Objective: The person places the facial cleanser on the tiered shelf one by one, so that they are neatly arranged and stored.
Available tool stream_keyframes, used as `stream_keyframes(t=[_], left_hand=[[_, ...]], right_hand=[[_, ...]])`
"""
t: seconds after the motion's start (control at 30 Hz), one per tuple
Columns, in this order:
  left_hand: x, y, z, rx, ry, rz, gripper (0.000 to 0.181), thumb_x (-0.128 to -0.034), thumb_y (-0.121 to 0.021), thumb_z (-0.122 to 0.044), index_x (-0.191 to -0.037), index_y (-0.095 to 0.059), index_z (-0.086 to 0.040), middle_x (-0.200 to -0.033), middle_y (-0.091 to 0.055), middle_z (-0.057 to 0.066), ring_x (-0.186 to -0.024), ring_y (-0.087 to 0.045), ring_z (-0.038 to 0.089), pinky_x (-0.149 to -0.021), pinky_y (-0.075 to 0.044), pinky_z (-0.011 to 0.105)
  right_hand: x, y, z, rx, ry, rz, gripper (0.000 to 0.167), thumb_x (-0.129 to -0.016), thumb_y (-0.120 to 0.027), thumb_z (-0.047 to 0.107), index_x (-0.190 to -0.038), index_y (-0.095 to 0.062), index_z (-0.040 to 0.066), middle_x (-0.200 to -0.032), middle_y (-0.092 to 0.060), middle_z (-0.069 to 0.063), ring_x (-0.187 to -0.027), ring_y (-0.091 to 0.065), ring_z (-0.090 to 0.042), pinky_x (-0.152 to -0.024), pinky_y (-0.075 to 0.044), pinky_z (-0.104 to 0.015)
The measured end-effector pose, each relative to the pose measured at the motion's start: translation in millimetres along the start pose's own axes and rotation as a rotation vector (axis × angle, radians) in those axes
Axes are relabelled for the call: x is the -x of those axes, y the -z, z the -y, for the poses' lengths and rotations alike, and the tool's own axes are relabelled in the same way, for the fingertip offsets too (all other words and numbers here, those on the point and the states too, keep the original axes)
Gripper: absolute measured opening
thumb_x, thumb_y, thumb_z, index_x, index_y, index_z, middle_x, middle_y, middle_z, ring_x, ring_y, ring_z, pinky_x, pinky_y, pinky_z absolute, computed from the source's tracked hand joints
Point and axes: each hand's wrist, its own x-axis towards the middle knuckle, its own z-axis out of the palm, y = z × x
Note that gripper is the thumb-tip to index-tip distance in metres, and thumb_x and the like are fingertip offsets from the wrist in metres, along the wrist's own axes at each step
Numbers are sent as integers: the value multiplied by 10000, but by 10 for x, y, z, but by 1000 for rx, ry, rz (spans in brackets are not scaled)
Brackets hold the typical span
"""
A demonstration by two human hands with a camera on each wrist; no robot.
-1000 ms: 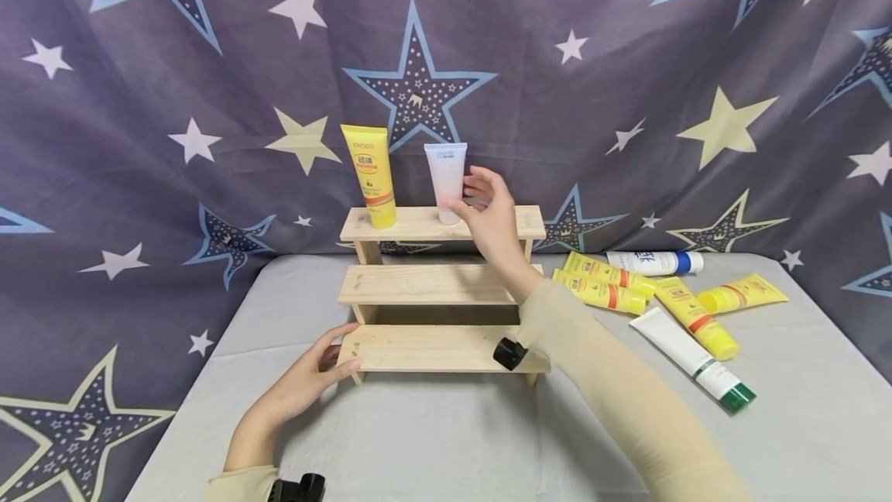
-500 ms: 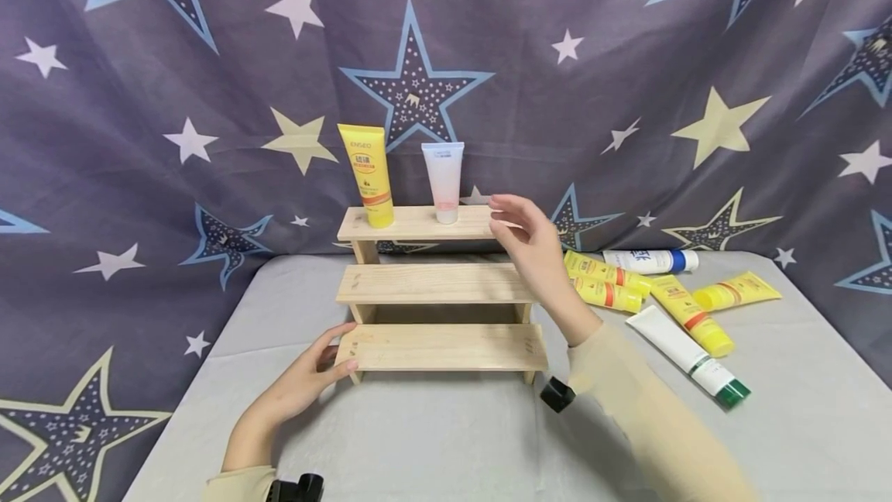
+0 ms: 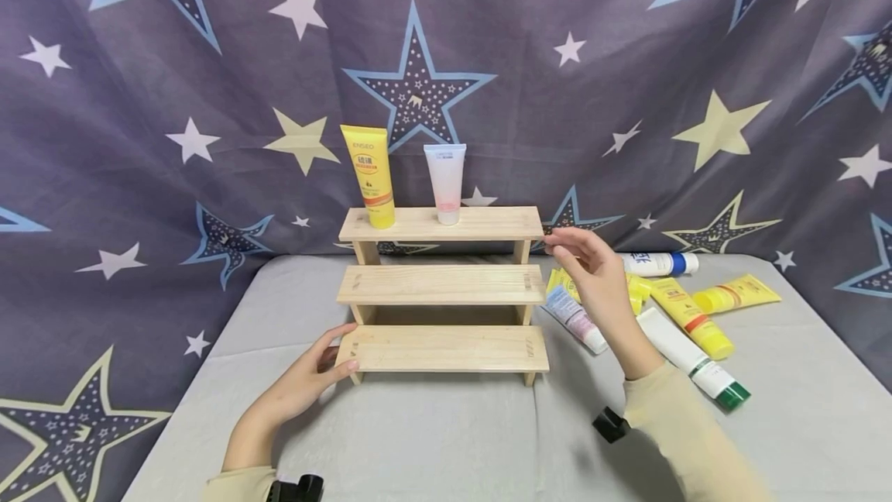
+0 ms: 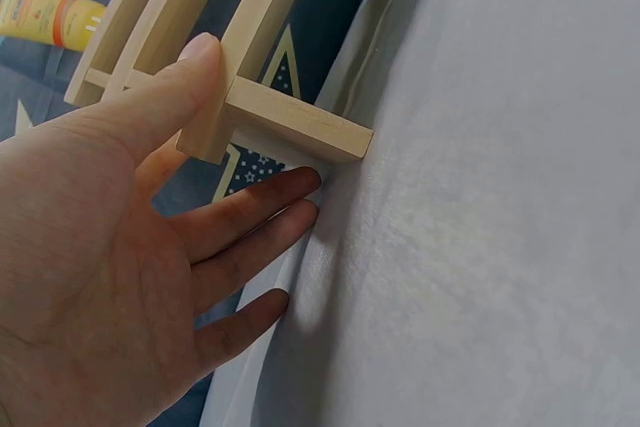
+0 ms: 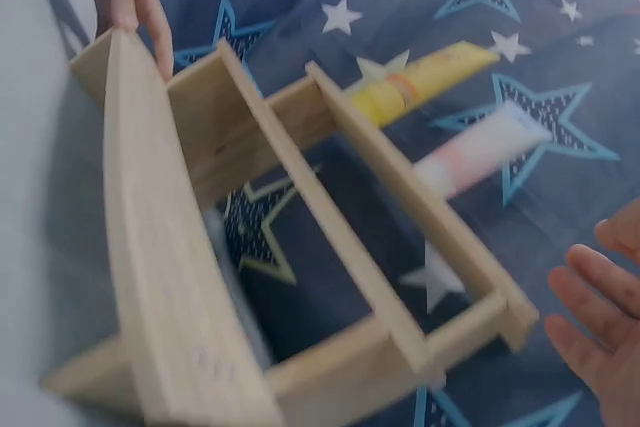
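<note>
- Since the yellow tube [image 3: 377, 188] and pale tube [image 3: 446, 180] stand on their caps atop the rack [image 3: 435, 285], a bump could topple them.
- Left hand [image 3: 303, 386]: fingers clamped on the rack's left end; tugging could jolt it.
- Right hand [image 3: 598, 285]: fingers apart, empty, beside the rack; might catch it.

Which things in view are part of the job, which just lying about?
Likely the job:
wooden rack
left hand, on the rack
right hand
yellow tube and pale tube, upright on top shelf
probably loose tubes, lying at right

Just there:
starry backdrop
grey table cover
black wrist cameras
</note>
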Motion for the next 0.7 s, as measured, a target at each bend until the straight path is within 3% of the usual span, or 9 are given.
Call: stream_keyframes(t=[0.17, 0.37, 0.5, 0.6, 0.7], left_hand=[[20, 0, 3, -4, -2, -6, 661, -989, -617, -354, -1545, -291, -210, -1442, -450, 281, -1323, -444, 426, -1012, -402, 578], [17, -4, -10, 10, -15, -3, 653, -989, -623, -320, -1541, -295, -202, -1427, -466, 280, -1305, -467, 411, -1009, -406, 571], [3, -5, -6, 6, -11, -6, 655, -988, -625, -323, -1542, -295, -206, -1421, -475, 274, -1300, -474, 405, -1008, -406, 573], [-4, -5, 0, 3, -13, -10, 652, -990, -622, -323, -1542, -296, -205, -1419, -477, 273, -1300, -474, 405, -1006, -408, 572], [-4, -6, 3, 4, -20, -8, 646, -994, -615, -315, -1543, -293, -199, -1417, -478, 276, -1295, -480, 402, -1004, -410, 571]], right_hand=[[110, 182, -142, 61, -57, -17, 235, -979, -608, 22, -1192, -615, -76, -1069, -718, -42, -952, -675, -81, -836, -508, -188], [215, 354, -327, 142, -107, 0, 222, -973, -596, -18, -1170, -618, -119, -1123, -660, -243, -915, -646, -13, -811, -503, -160], [284, 430, -438, 246, -193, 32, 225, -970, -609, 5, -1173, -637, -87, -1167, -640, -265, -924, -606, 34, -810, -482, -129], [320, 481, -526, 347, -229, 72, 233, -960, -625, 15, -1178, -647, -63, -1166, -653, -236, -956, -609, -28, -811, -465, -129], [344, 521, -592, 436, -236, 112, 232, -948, -623, -4, -1173, -651, -54, -1147, -667, -217, -987, -635, -181, -831, -477, -195]])
